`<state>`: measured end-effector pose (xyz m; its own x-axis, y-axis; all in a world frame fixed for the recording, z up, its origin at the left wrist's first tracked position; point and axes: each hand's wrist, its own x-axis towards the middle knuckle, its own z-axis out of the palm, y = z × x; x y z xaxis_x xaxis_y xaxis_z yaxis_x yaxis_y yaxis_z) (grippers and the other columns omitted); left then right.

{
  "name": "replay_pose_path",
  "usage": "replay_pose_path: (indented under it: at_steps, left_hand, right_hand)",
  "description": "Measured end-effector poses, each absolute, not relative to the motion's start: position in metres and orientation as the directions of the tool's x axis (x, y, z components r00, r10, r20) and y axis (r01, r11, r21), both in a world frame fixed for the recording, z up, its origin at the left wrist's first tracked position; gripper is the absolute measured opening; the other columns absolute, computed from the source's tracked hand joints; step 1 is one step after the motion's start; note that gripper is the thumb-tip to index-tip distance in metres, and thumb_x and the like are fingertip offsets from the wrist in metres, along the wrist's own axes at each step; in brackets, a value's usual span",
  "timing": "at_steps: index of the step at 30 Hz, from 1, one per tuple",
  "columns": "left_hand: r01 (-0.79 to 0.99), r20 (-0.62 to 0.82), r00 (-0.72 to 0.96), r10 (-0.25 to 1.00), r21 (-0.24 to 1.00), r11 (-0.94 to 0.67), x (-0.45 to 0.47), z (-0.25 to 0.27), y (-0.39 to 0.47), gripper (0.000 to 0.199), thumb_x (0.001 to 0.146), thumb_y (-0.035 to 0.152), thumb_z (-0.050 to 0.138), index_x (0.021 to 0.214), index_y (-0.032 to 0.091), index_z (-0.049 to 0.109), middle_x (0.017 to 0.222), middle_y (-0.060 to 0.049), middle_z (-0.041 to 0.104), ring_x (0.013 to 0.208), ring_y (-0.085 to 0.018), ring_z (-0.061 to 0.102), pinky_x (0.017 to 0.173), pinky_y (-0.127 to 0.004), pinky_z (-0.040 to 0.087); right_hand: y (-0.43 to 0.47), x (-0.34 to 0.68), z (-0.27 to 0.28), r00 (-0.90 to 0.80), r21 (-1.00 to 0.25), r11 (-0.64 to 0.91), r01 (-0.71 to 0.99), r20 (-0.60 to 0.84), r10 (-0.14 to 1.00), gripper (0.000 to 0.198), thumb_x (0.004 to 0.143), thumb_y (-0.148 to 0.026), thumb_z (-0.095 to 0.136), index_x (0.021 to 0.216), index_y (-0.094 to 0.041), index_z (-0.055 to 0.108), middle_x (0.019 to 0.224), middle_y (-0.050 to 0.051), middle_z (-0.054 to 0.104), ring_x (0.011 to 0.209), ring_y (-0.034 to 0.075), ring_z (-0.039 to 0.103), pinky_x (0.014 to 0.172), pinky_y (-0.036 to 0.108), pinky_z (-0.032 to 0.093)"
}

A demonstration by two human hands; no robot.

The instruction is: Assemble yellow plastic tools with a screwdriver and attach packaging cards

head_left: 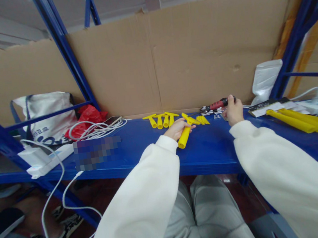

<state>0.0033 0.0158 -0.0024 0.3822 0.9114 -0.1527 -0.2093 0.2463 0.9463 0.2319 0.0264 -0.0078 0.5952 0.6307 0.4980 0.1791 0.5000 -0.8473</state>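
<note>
My left hand is closed around a yellow plastic tube with a crosspiece at its far end; the tube's open mouth faces me. At the back of the blue table, my right hand grips the end of a red and black screwdriver, its shaft pointing left. Some of its fingers are hidden from view. Several yellow T-shaped tubes lie left of my left hand. To its right is a cluster of small yellow pieces. Under the screwdriver lie small black-and-white items too small to make out.
Long yellow tubes lie at the right beside a black-and-white box. A power strip and white cable occupy the left. A cloth bag stands behind. Cardboard backs the blue table. Another person's leg shows lower left.
</note>
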Motion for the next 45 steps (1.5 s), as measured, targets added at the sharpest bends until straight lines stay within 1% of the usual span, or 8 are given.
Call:
replay_pose_path:
  at_steps: [6,11,18,22,29,34,42,45]
  left_hand:
    - [-0.12,-0.151,0.286,0.946,0.974,0.191,0.003,-0.004,0.019,0.074,0.066,-0.01,0.05,0.134,0.02,0.04,0.121,-0.013,0.06,0.076,-0.016,0.069,0.046,-0.018,0.046]
    - [-0.015,-0.132,0.213,0.968,0.99,0.138,0.001,-0.001,0.019,0.071,0.068,-0.009,0.052,0.131,0.021,0.043,0.115,-0.011,0.062,0.083,-0.019,0.068,0.049,-0.019,0.045]
    - [0.106,-0.074,0.112,0.991,0.992,0.062,0.001,-0.001,0.019,0.061,0.073,-0.006,0.053,0.129,0.019,0.046,0.11,-0.01,0.064,0.085,-0.019,0.067,0.051,-0.019,0.044]
    - [0.109,-0.046,0.065,0.997,0.993,0.039,0.001,-0.002,0.018,0.062,0.074,-0.006,0.053,0.131,0.017,0.044,0.112,-0.011,0.063,0.082,-0.018,0.067,0.05,-0.019,0.043]
    - [0.123,-0.016,0.043,0.999,0.992,0.011,0.0,-0.004,0.02,0.056,0.076,0.0,0.055,0.127,0.019,0.047,0.112,-0.01,0.063,0.078,-0.016,0.065,0.051,-0.02,0.044]
    - [0.137,0.001,0.041,0.999,0.991,-0.007,-0.001,-0.005,0.023,0.06,0.074,-0.002,0.052,0.129,0.019,0.045,0.116,-0.012,0.061,0.079,-0.015,0.064,0.05,-0.019,0.043]
    - [0.151,0.006,0.035,0.999,0.988,-0.011,0.0,-0.005,0.022,0.061,0.07,-0.004,0.051,0.127,0.018,0.046,0.113,-0.012,0.062,0.083,-0.018,0.064,0.049,-0.019,0.041]
    - [0.158,0.01,0.03,1.0,0.987,-0.014,-0.001,-0.004,0.021,0.06,0.07,-0.004,0.051,0.126,0.018,0.045,0.113,-0.012,0.061,0.081,-0.017,0.064,0.047,-0.018,0.039]
  right_hand:
    - [0.01,0.215,0.004,0.565,-0.829,0.544,0.128,0.512,0.647,0.048,0.071,-0.067,0.063,0.079,-0.025,0.042,0.044,-0.008,0.048,0.03,0.009,0.038,0.03,0.023,0.024]
    - [0.005,0.216,0.007,0.488,-0.842,0.539,0.023,0.48,0.729,0.045,0.067,-0.061,0.071,0.075,-0.024,0.046,0.04,-0.01,0.044,0.028,0.009,0.037,0.028,0.021,0.025]
    - [-0.002,0.212,0.015,0.29,-0.891,0.426,-0.158,0.37,0.882,0.04,0.075,-0.057,0.067,0.076,-0.023,0.044,0.049,-0.005,0.058,0.037,0.011,0.05,0.035,0.021,0.039]
    - [-0.002,0.212,0.014,0.277,-0.889,0.437,-0.137,0.389,0.878,0.039,0.077,-0.053,0.068,0.074,-0.023,0.044,0.051,-0.005,0.056,0.037,0.01,0.05,0.035,0.02,0.038]
    - [0.003,0.216,0.008,0.369,-0.876,0.465,-0.128,0.394,0.842,0.041,0.064,-0.045,0.08,0.066,-0.022,0.046,0.045,-0.008,0.047,0.034,0.008,0.043,0.031,0.019,0.035]
    - [0.003,0.215,0.008,0.365,-0.895,0.432,-0.11,0.368,0.855,0.034,0.07,-0.046,0.075,0.07,-0.022,0.051,0.041,-0.009,0.041,0.031,0.008,0.04,0.029,0.019,0.031]
    - [-0.005,0.215,0.015,0.226,-0.901,0.367,-0.23,0.317,0.921,0.031,0.081,-0.046,0.067,0.074,-0.02,0.052,0.06,-0.001,0.062,0.043,0.009,0.053,0.04,0.02,0.043]
    - [-0.005,0.214,0.015,0.235,-0.901,0.375,-0.217,0.324,0.916,0.033,0.08,-0.047,0.067,0.071,-0.021,0.049,0.059,-0.003,0.06,0.041,0.009,0.05,0.039,0.021,0.042]
